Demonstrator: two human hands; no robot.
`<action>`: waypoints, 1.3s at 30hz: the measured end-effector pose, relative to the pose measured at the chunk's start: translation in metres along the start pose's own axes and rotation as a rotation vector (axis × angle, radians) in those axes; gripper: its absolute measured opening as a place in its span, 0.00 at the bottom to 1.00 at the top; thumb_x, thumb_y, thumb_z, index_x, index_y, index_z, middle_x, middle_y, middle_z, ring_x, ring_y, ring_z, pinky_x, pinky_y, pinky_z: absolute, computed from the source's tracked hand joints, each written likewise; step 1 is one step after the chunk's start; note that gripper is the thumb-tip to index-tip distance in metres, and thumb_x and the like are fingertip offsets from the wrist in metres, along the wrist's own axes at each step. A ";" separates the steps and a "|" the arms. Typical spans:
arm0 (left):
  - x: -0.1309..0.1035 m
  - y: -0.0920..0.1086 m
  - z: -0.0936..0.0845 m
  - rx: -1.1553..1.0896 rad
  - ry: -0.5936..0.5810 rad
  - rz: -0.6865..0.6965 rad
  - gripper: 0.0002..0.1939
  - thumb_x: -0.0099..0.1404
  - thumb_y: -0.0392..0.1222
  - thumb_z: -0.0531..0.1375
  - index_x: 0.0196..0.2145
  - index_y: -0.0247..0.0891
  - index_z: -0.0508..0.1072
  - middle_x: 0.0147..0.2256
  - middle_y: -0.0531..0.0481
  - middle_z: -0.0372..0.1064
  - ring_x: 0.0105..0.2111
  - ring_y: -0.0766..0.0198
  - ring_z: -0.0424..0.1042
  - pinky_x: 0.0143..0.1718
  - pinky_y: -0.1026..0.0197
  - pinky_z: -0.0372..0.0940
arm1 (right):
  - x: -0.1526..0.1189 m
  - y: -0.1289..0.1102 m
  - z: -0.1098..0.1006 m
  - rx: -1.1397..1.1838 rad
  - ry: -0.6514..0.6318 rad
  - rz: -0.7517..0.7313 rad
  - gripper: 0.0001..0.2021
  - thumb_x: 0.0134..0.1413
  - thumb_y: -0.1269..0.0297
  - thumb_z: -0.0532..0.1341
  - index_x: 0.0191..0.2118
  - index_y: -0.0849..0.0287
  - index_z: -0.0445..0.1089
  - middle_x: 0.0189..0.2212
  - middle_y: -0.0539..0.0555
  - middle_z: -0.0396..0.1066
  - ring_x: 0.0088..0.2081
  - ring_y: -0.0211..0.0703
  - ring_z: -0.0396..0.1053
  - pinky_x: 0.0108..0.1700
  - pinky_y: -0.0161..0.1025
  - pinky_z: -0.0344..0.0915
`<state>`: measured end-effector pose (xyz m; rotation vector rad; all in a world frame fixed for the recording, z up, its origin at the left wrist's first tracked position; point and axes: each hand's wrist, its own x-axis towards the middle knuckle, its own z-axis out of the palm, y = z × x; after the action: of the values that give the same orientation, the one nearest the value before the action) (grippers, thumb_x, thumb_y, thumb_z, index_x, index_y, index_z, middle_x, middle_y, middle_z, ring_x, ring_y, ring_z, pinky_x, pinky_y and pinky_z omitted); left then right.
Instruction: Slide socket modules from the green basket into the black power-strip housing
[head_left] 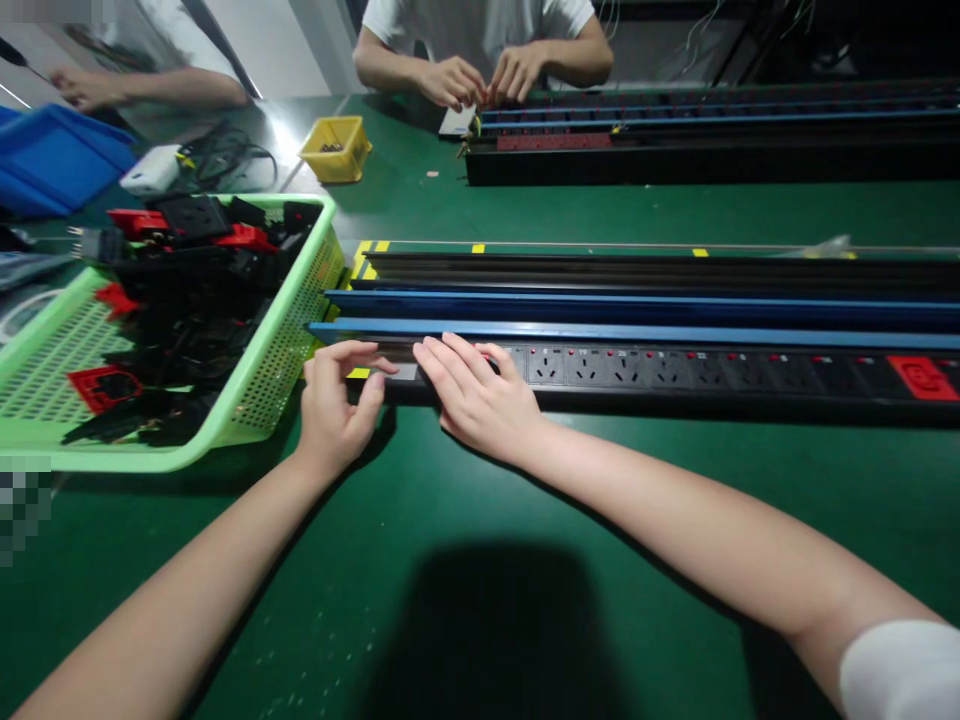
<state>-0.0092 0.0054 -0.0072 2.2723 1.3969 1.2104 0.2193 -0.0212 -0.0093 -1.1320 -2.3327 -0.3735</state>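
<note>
A long black socket strip [667,370] lies across the green table, with a row of sockets, small red dots and a red socket [922,378] near its right end. My right hand [484,400] rests on the strip's left part, palm down, fingers extended and holding nothing. At the strip's left end is my left hand [337,405], its fingers apart and curved, with nothing visible between them. Blue rails [637,331] and black rails [600,268] lie just behind the strip, parallel to it.
A green basket [292,320] of black and red socket parts stands left. Beyond are a yellow bin [337,150], a blue bin [60,160] and a white adapter [152,170]. Across the table, another person's hands [487,82] work at a second long black assembly [675,163].
</note>
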 end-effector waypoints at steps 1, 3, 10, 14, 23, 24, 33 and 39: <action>0.001 -0.001 0.001 -0.073 0.046 -0.054 0.16 0.69 0.43 0.59 0.53 0.40 0.66 0.38 0.46 0.77 0.42 0.54 0.77 0.52 0.46 0.66 | 0.000 0.000 -0.001 -0.011 0.006 -0.011 0.29 0.67 0.67 0.53 0.71 0.67 0.56 0.70 0.59 0.61 0.69 0.51 0.58 0.64 0.48 0.53; 0.004 -0.005 0.002 -0.200 0.104 -0.147 0.13 0.70 0.43 0.59 0.51 0.39 0.66 0.37 0.48 0.75 0.39 0.58 0.77 0.47 0.52 0.68 | -0.001 0.001 -0.002 -0.034 0.011 -0.048 0.27 0.69 0.68 0.51 0.71 0.62 0.58 0.70 0.55 0.61 0.69 0.49 0.59 0.64 0.48 0.54; 0.015 -0.015 0.004 -0.383 0.113 -0.365 0.11 0.67 0.40 0.62 0.45 0.37 0.69 0.32 0.52 0.73 0.34 0.64 0.74 0.40 0.60 0.67 | -0.003 -0.001 0.000 -0.036 -0.046 -0.142 0.26 0.71 0.68 0.50 0.72 0.58 0.57 0.71 0.52 0.60 0.71 0.51 0.56 0.64 0.49 0.57; 0.016 -0.018 0.005 -0.412 0.105 -0.463 0.11 0.64 0.38 0.63 0.45 0.37 0.69 0.31 0.52 0.73 0.34 0.64 0.74 0.41 0.59 0.67 | -0.003 -0.002 -0.002 -0.032 -0.110 -0.105 0.29 0.70 0.66 0.51 0.73 0.58 0.54 0.72 0.53 0.57 0.72 0.53 0.53 0.67 0.52 0.55; 0.017 -0.020 0.006 -0.459 0.106 -0.494 0.12 0.63 0.36 0.64 0.44 0.37 0.69 0.31 0.53 0.72 0.33 0.64 0.72 0.41 0.58 0.67 | -0.002 -0.009 -0.005 -0.085 -0.147 -0.068 0.25 0.70 0.65 0.52 0.70 0.55 0.59 0.72 0.51 0.58 0.65 0.54 0.58 0.67 0.56 0.55; 0.017 -0.019 0.007 -0.461 0.100 -0.490 0.12 0.63 0.36 0.64 0.45 0.37 0.69 0.31 0.53 0.72 0.33 0.65 0.72 0.42 0.59 0.67 | -0.002 -0.010 -0.005 -0.094 -0.135 -0.062 0.24 0.70 0.65 0.51 0.69 0.54 0.61 0.71 0.51 0.60 0.64 0.54 0.59 0.66 0.57 0.55; 0.017 -0.017 0.007 -0.432 0.084 -0.484 0.13 0.64 0.43 0.64 0.44 0.38 0.68 0.31 0.52 0.71 0.33 0.64 0.73 0.40 0.59 0.67 | -0.002 -0.007 -0.002 -0.100 -0.050 -0.032 0.17 0.69 0.65 0.55 0.58 0.61 0.69 0.61 0.62 0.69 0.59 0.56 0.61 0.66 0.67 0.50; 0.014 -0.009 0.004 -0.218 0.080 -0.334 0.09 0.66 0.44 0.61 0.43 0.39 0.70 0.38 0.48 0.72 0.39 0.61 0.73 0.43 0.57 0.68 | -0.003 -0.001 0.001 -0.065 -0.009 -0.090 0.17 0.67 0.66 0.56 0.58 0.64 0.71 0.63 0.61 0.69 0.67 0.54 0.57 0.66 0.55 0.50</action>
<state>-0.0089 0.0224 -0.0066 1.7789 1.5135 1.2794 0.2198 -0.0232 -0.0121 -1.0627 -2.4005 -0.4812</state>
